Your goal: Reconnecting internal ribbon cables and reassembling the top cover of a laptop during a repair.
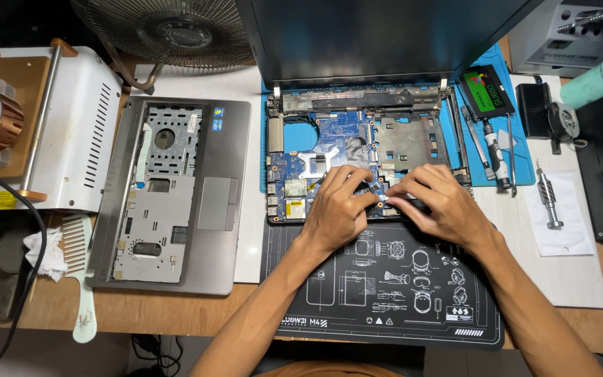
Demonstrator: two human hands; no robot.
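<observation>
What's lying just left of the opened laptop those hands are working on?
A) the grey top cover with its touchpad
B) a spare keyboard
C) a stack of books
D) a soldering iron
A: the grey top cover, touchpad showing, lies beside the opened laptop, where both hands work.

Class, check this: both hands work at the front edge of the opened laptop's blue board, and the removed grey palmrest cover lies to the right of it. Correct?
Not quite. In the head view the grey palmrest cover lies to the left of the opened laptop, not the right. The left hand and right hand do work at the front edge of its blue board.
</observation>
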